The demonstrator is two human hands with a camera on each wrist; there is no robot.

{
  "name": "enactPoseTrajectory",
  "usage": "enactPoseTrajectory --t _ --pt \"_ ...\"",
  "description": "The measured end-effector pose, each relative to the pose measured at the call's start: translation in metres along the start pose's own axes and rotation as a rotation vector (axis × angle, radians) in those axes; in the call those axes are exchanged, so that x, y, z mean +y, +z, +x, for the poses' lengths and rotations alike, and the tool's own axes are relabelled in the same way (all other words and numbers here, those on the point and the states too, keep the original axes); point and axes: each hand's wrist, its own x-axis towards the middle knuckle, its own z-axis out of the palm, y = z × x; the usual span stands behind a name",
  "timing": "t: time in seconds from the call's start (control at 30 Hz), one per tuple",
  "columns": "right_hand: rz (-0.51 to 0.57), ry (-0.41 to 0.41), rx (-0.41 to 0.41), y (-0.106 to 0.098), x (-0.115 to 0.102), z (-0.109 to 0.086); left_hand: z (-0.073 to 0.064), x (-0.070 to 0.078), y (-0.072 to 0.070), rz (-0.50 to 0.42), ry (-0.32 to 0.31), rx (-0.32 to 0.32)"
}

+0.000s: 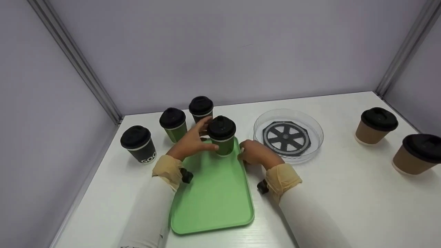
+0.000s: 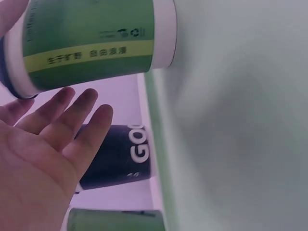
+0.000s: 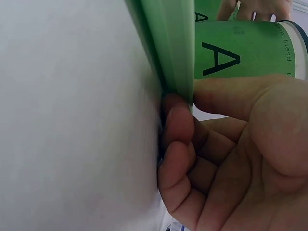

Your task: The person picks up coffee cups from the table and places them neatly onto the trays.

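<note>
A green paper coffee cup with a black lid (image 1: 224,144) stands upright at the far end of the green tray (image 1: 213,203). My left hand (image 1: 193,142) is spread around the cup's left side, thumb in front and fingers behind. In the left wrist view the fingers (image 2: 79,113) stretch out loosely beside the cup's printed wall (image 2: 96,33) without closing on it. My right hand (image 1: 256,152) pinches the tray's right rim near its far corner. The right wrist view shows the thumb on top of the rim (image 3: 175,53) and curled fingers (image 3: 179,127) underneath.
Left of the tray stand a dark cup with white letters (image 1: 139,144) and another green cup (image 1: 174,125). A further lidded cup (image 1: 201,107) is behind. On the right are a clear round dish (image 1: 315,148) with a black wheel-like piece (image 1: 286,137) and two brown cups (image 1: 373,127) (image 1: 417,155).
</note>
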Motion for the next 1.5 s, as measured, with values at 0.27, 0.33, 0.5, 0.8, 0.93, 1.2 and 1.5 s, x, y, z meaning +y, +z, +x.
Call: enactPoseTrajectory --t 0.27,0.33,0.5,0.8,0.93,1.2,1.5 --pt "-0.020 -0.009 0.008 -0.002 0.001 0.000 -0.015 0.007 -0.007 0.019 -0.007 0.055" --pt "-0.020 -0.011 0.007 -0.002 0.001 0.001 -0.018 0.008 -0.008 0.051 -0.007 0.081" --pt "-0.010 -0.013 0.011 0.000 0.001 0.000 -0.031 0.013 -0.012 0.150 0.024 0.135" --pt "-0.001 -0.049 -0.012 0.004 -0.003 0.004 -0.064 0.018 -0.028 0.327 0.098 0.340" --pt "-0.009 -0.028 0.004 0.002 0.000 0.002 -0.067 0.019 -0.037 0.437 0.222 0.461" --pt "0.037 -0.031 0.002 0.004 0.004 0.002 -0.084 0.012 -0.069 0.584 0.290 0.711" --pt "0.007 -0.040 0.021 0.001 0.004 0.001 -0.109 -0.014 -0.095 0.615 0.242 0.801"
